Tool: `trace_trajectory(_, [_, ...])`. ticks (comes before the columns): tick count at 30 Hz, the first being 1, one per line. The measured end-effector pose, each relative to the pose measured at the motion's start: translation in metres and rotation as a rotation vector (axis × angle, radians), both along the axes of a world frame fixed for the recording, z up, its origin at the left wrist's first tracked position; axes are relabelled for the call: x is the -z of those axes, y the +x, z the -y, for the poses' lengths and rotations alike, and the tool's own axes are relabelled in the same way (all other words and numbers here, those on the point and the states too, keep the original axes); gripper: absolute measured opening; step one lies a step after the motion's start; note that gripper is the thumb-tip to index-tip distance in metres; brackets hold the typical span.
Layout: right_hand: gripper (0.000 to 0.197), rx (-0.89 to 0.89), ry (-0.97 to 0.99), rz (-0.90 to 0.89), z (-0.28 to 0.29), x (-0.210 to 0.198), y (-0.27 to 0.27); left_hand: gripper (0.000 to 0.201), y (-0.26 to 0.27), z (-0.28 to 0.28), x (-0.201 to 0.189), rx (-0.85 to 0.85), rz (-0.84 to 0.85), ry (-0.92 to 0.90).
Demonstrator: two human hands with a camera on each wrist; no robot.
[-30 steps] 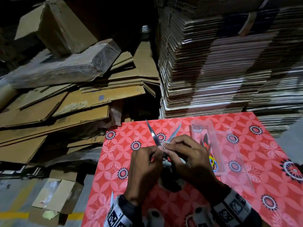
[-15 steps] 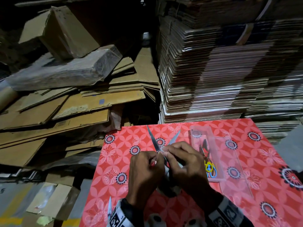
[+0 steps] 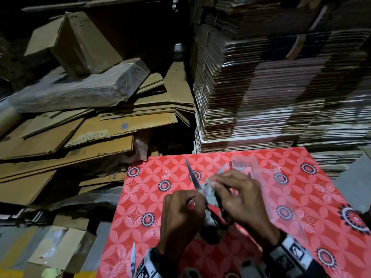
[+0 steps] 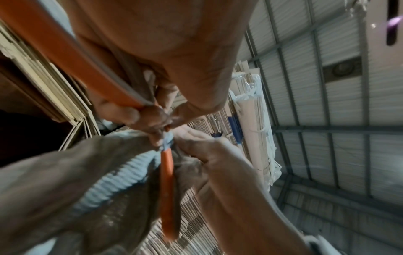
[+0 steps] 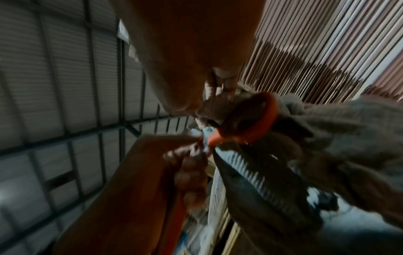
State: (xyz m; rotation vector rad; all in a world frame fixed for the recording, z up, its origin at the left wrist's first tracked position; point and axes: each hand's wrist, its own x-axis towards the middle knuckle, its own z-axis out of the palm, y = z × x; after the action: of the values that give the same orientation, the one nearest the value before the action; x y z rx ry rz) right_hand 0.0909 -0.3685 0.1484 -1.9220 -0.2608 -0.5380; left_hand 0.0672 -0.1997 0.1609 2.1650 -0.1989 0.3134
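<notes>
Bare desk (image 3: 140, 199) lies open left of the left hand (image 3: 180, 219), a clear plastic case (image 3: 269, 193) lies just beside the right hand (image 3: 243, 201), and a tall cardboard stack (image 3: 261, 97) walls the desk's far edge.

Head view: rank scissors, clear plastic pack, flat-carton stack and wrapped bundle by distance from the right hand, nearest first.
1. scissors: pinched by the right hand itself.
2. clear plastic pack: on the red table, just right of the hand.
3. flat-carton stack: behind the table's far edge.
4. wrapped bundle: far left, farthest.
</notes>
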Motion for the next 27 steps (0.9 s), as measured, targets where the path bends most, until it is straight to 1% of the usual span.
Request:
trace_trajectory(3, [0.022, 0.064, 0.045, -0.011, 0.0, -0.005, 0.006, 0.049, 0.0, 0.0, -0.003, -0.006, 0.028, 0.002])
trace_trajectory(6, [0.019, -0.013, -0.034, 0.034, -0.019, 0.002, -0.015, 0.045, 0.002, -0.005, 0.0, -0.01, 0.018, 0.024])
trace_trajectory(9, [0.017, -0.075, -0.04, 0.033, -0.013, 0.0, -0.018, 0.044, -0.003, -0.005, 0.001, 0.004, 0.006, -0.013])
trace_trajectory(12, [0.025, 0.024, 0.045, -0.009, 0.006, -0.009, 0.003, 0.049, -0.006, -0.002, -0.002, -0.001, 0.032, -0.017])
trace_trajectory(15, [0.023, 0.084, 0.068, 0.014, 0.002, -0.011, 0.006, 0.049, -0.005, -0.004, -0.002, -0.016, 0.032, -0.008])
trace_trajectory(19, [0.017, -0.019, -0.06, 0.046, -0.023, 0.003, -0.026, 0.048, -0.005, -0.006, 0.002, -0.016, -0.029, -0.032])
trace_trajectory(21, [0.017, -0.051, -0.08, 0.047, -0.016, 0.0, -0.023, 0.048, -0.008, -0.006, 0.004, 0.007, -0.048, -0.068])
trace_trajectory(25, [0.022, 0.114, 0.004, 0.034, 0.015, -0.012, 0.009, 0.049, -0.01, -0.006, 0.005, 0.001, -0.028, -0.044])
trace_trajectory(27, [0.018, 0.1, -0.005, 0.034, 0.006, -0.011, 0.006, 0.049, -0.009, -0.007, 0.0, 0.006, -0.015, -0.046])
